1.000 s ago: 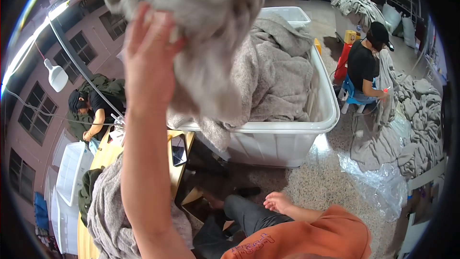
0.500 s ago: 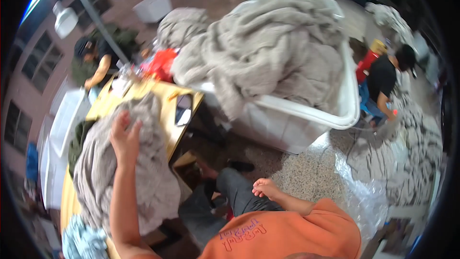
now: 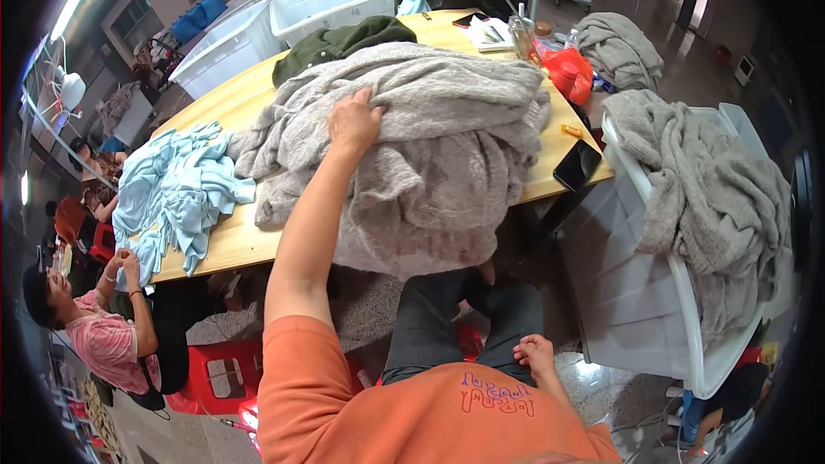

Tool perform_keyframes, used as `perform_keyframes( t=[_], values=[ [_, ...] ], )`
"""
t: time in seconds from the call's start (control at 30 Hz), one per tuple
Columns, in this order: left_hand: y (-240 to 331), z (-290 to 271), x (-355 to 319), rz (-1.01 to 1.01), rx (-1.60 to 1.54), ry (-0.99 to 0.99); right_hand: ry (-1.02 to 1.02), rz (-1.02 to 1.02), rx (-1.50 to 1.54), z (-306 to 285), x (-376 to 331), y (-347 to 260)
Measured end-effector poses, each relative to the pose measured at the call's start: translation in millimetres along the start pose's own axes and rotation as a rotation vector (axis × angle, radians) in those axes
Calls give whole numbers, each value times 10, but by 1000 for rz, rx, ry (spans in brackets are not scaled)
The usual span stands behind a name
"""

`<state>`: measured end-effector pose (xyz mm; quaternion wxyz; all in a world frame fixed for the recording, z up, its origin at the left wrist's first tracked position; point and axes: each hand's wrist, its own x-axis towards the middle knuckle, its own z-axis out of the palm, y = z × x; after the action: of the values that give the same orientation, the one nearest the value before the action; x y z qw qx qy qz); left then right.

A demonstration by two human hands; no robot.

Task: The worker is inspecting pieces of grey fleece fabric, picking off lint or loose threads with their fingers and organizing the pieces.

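A large heap of grey knit cloth (image 3: 438, 155) lies on the wooden table in front of me and hangs over its near edge. My left hand (image 3: 354, 120) reaches onto the top of the heap, its fingers curled into a fold of the cloth. Low by my thigh is my right hand (image 3: 537, 356), away from the table, with its fingers curled in. Whether anything small is inside it cannot be made out. Left of the heap spreads a pile of light blue garments (image 3: 176, 193). Behind the heap lies a dark green garment (image 3: 344, 45).
The yellow wooden table (image 3: 258, 245) carries a black phone (image 3: 577, 165) and a red plastic bag (image 3: 569, 73) on the right. A white bin (image 3: 632, 292) heaped with grey cloth stands at right. Co-workers sit at left and far side. A red stool (image 3: 222, 376) is at lower left.
My view has swung left, toward the table. My left hand, raised over the grey heap with fingers apart before, now rests in its cloth. My right hand stays low and curled.
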<state>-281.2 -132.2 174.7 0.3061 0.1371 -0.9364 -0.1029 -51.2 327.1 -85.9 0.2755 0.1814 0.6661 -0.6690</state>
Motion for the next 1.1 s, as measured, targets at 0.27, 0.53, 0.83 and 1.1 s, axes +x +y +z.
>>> perform_keyframes(
  t=[0.27,0.53,0.83,1.1],
  values=[
    [545,-485,-232,-118,-770,-109,-107,-61,-100,255,-142,-113],
    [1390,-835,-2619,615,-1359,-769,-601,-145,589,539,-429,-1124],
    [1458,-918,-2637,742,-1005,-1157,-260,-932,63,818,-903,-1753],
    [422,-820,-1520,202,-724,-68,-947,-571,-612,40,-744,-1853]
  ],
)
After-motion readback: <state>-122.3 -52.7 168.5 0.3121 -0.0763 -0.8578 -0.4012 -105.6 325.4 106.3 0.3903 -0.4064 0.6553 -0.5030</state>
